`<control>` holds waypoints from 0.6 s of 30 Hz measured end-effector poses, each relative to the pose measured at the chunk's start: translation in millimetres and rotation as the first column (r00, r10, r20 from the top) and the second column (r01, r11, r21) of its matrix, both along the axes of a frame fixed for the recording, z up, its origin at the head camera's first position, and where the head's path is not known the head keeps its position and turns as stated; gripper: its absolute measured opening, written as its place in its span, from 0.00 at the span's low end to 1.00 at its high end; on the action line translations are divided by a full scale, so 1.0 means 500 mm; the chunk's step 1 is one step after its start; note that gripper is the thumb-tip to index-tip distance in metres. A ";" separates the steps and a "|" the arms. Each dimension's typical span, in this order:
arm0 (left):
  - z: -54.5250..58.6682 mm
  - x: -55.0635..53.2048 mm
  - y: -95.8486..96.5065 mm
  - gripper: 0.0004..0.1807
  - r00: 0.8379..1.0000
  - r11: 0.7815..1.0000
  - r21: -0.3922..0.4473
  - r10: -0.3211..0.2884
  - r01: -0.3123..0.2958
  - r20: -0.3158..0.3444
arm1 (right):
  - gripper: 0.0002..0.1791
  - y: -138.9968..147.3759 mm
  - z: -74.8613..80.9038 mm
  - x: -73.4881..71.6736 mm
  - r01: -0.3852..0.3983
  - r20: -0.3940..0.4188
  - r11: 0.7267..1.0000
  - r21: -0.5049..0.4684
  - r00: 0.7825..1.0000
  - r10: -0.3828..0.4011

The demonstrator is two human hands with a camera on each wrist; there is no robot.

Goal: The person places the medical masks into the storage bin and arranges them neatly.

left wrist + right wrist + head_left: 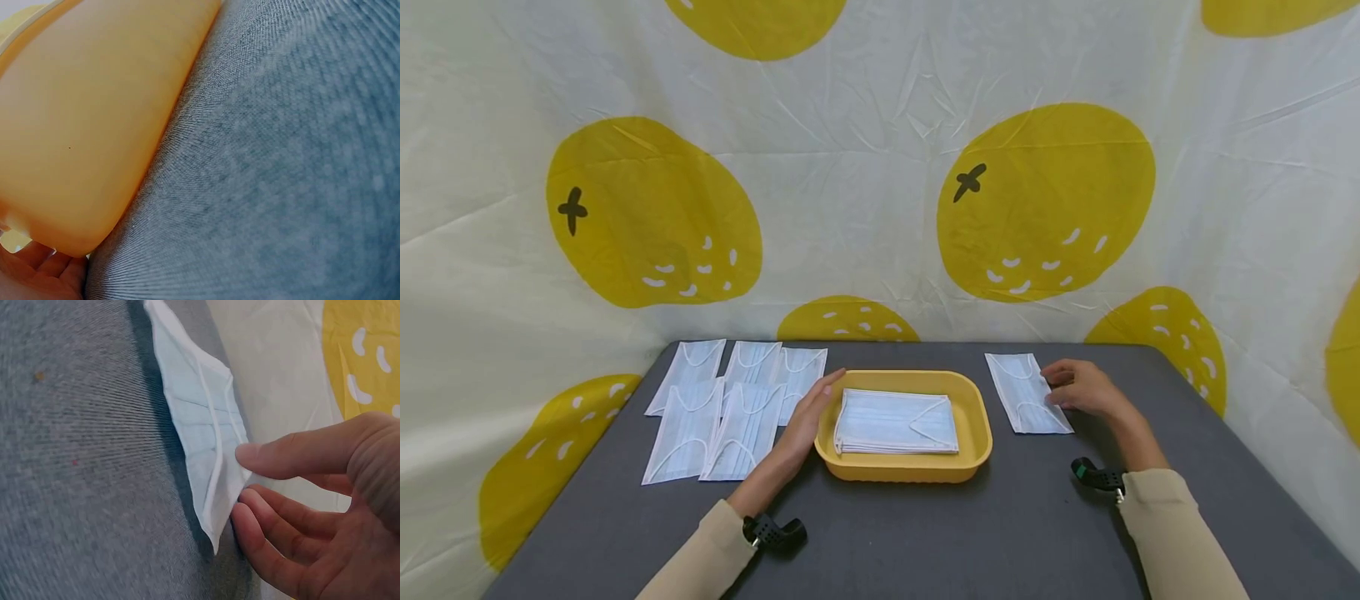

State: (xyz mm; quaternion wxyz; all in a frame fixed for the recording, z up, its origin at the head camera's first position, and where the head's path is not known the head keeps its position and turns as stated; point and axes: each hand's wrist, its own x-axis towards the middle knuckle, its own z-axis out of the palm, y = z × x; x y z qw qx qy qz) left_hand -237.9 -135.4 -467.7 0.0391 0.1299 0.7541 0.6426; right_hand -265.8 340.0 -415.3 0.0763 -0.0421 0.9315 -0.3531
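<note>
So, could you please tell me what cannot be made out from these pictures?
Head: the mask stack, too overlapped to count, hides much of the floor of the yellow tray.
Left wrist: the lower-left corner cuts off much of the left hand.
Right wrist: the right edge cuts off part of the right hand.

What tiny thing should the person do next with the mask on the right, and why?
I'd probably lift that mask gently toward the yellow tray. The right hand pinches its edge, the left hand rests against the tray's side, and a stack of masks lies inside, so it might belong there too.
</note>
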 end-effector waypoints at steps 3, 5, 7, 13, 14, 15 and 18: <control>0.000 -0.001 -0.001 0.28 1.000 1.000 -0.004 0.000 0.000 0.003 | 0.27 -0.005 -0.004 -0.002 0.009 -0.028 0.997 0.071 1.000 -0.007; -0.001 -0.001 0.000 0.28 1.000 1.000 -0.005 0.001 -0.001 0.003 | 0.27 -0.007 -0.006 -0.003 0.025 -0.045 0.993 0.119 0.999 -0.019; -0.001 -0.001 0.001 0.28 1.000 1.000 -0.005 0.001 -0.001 0.002 | 0.27 -0.009 -0.006 -0.004 0.045 -0.056 0.987 0.154 0.998 -0.037; 0.000 -0.001 0.001 0.28 1.000 1.000 -0.008 0.003 -0.003 0.007 | 0.25 -0.010 -0.012 -0.006 0.062 -0.068 0.982 0.177 0.996 -0.050; 0.000 -0.001 0.001 0.28 1.000 1.000 -0.008 0.003 -0.003 0.008 | 0.25 -0.009 -0.012 -0.005 0.060 -0.072 0.983 0.176 0.996 -0.048; 0.001 0.000 0.001 0.28 1.000 1.000 -0.007 0.002 -0.002 0.008 | 0.25 -0.009 -0.012 -0.004 0.061 -0.070 0.984 0.165 0.996 -0.050; 0.001 0.001 0.001 0.28 1.000 1.000 -0.005 0.002 -0.002 0.013 | 0.25 -0.006 -0.013 -0.003 0.059 -0.042 0.993 0.100 0.998 -0.055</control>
